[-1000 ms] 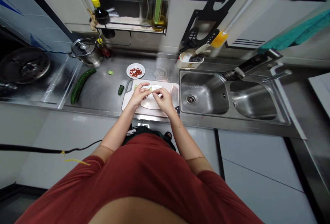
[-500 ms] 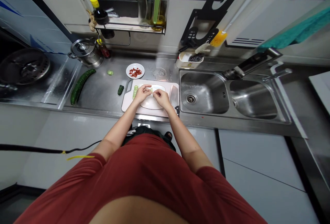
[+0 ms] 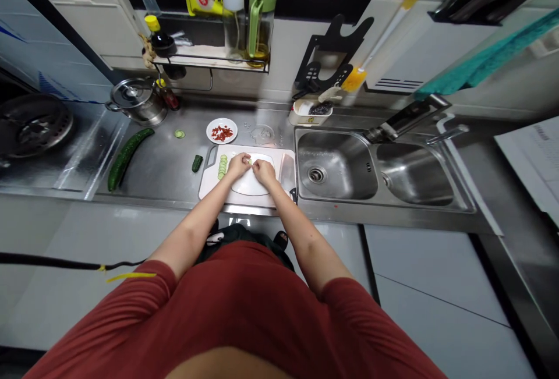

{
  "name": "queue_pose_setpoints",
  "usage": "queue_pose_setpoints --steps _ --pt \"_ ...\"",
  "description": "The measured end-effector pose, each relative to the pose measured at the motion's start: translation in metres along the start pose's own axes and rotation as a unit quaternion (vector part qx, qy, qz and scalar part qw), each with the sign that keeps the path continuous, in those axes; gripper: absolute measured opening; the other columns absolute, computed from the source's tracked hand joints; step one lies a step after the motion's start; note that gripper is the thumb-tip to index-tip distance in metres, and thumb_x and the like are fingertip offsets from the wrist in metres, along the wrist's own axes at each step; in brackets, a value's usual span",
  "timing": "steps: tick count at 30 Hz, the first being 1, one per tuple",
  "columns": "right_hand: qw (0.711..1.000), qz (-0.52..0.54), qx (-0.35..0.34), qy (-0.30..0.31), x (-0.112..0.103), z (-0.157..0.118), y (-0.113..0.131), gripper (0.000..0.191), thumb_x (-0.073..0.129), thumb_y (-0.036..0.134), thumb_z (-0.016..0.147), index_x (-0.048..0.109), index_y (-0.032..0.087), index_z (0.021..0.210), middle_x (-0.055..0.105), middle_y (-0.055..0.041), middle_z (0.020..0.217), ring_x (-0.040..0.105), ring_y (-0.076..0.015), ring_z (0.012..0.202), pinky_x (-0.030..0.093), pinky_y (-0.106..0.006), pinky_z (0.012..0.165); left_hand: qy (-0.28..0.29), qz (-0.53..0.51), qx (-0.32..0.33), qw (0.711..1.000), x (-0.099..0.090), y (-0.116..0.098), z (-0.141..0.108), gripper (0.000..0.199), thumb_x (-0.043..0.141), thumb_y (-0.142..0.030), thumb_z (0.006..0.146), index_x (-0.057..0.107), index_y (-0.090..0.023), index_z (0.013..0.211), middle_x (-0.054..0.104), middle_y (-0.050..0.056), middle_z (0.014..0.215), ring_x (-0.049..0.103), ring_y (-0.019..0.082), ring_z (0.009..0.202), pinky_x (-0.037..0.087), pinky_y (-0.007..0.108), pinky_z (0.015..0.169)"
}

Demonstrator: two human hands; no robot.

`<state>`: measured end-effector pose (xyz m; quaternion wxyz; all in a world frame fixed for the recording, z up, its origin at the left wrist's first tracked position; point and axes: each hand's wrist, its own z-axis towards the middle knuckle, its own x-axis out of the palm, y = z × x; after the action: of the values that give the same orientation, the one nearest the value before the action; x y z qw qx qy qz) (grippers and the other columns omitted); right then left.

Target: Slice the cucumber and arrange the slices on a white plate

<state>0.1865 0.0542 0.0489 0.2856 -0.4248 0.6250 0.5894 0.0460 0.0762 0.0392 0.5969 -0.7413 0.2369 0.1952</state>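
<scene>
Both my hands are close together over a white plate on a pale cutting board. My left hand pinches a small pale green cucumber slice. Just to its right, my right hand has its fingers pressed together low over the plate; what sits between them is too small to make out. A row of overlapping cucumber slices lies on the board, left of the plate. On the board's right side rests a knife with a dark handle. A dark green cucumber end lies beside the board.
A small dish of red chopped pieces stands behind the board, beside a clear plastic piece. Further left are a whole cucumber, a few loose slices and a steel pot. A double sink lies to the right.
My hands have lowered toward the plate, and the slice, earlier held up between both hands, now shows at my left fingertips. The camera view has shifted slightly.
</scene>
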Motion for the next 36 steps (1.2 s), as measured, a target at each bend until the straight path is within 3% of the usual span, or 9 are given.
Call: queue_pose_setpoints --steps 6,12,26,36 --pt "0.997 -0.070 0.028 0.006 0.003 -0.003 0.007 0.026 0.041 0.030 0.094 0.060 0.021 0.110 0.064 -0.0069 0.106 0.060 -0.0187 0.091 0.041 -0.026 0.075 -0.009 0.124 0.068 0.990 0.000 -0.002 0.000 0.029 0.063 -0.016 0.071 0.066 -0.018 0.100 0.067 0.003 0.079 0.059 0.016 0.076 0.043 0.025 0.076" --pt "0.993 -0.114 -0.008 0.002 0.003 -0.019 0.009 0.032 0.032 0.030 0.098 0.055 0.023 0.119 0.060 -0.0075 0.110 0.057 -0.0193 0.095 0.040 -0.027 0.077 -0.002 0.163 0.076 0.984 -0.002 -0.006 -0.006 0.028 0.061 -0.021 0.076 0.065 -0.020 0.104 0.067 0.004 0.083 0.059 0.016 0.079 0.042 0.025 0.076" --pt "0.983 -0.179 0.023 0.023 0.005 -0.013 0.016 0.039 0.021 0.032 0.101 0.053 0.025 0.122 0.061 -0.0079 0.108 0.058 -0.0187 0.094 0.038 -0.029 0.080 -0.006 0.197 0.089 0.976 0.000 -0.012 0.004 0.027 0.056 -0.020 0.081 0.064 -0.021 0.106 0.067 0.005 0.088 0.060 0.018 0.082 0.041 0.026 0.075" --pt "0.987 -0.158 0.038 0.022 0.006 -0.007 0.017 0.036 0.023 0.033 0.101 0.051 0.025 0.124 0.062 -0.0082 0.110 0.059 -0.0195 0.095 0.038 -0.030 0.081 -0.008 0.189 0.084 0.978 0.001 -0.014 0.008 0.029 0.054 -0.019 0.081 0.063 -0.021 0.109 0.067 0.007 0.095 0.059 0.020 0.088 0.041 0.028 0.079"
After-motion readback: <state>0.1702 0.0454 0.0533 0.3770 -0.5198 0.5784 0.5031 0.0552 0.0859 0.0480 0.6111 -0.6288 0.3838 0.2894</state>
